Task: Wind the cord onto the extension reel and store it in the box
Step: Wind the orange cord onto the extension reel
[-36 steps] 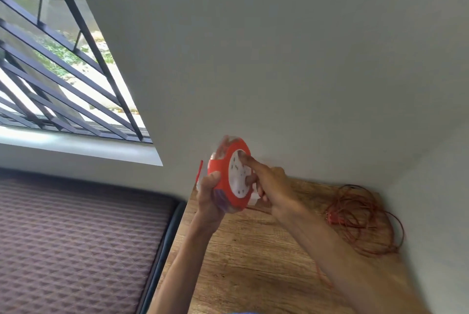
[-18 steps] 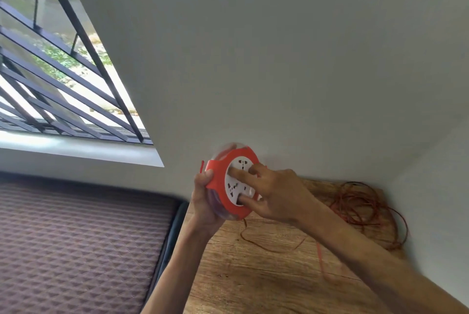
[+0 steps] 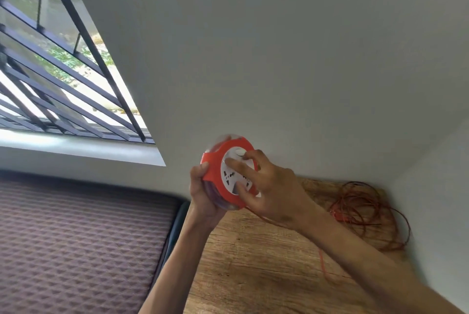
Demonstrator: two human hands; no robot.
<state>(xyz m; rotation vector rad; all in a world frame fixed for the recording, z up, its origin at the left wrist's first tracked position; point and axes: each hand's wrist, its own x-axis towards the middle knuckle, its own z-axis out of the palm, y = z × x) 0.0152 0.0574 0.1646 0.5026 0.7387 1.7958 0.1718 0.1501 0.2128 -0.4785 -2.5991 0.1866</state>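
A round orange extension reel (image 3: pixel 215 169) with a white socket face is held up in front of the wall, above the wooden table (image 3: pixel 253 263). My left hand (image 3: pixel 203 197) grips its rim from below and behind. My right hand (image 3: pixel 266 186) lies over the white face, its fingers spread on the centre part. A thin orange cord (image 3: pixel 365 212) runs from the reel's underside to a loose tangled pile at the table's far right corner. No box is in view.
A brown quilted mattress (image 3: pixel 76 250) lies left of the table. A barred window (image 3: pixel 50 85) fills the upper left. Grey walls close the table in at the back and right.
My right hand has turned on the reel's white face, from one pointing finger to a spread grip. The reel's face has tilted more toward me. The cord between reel and pile has shifted on the table.
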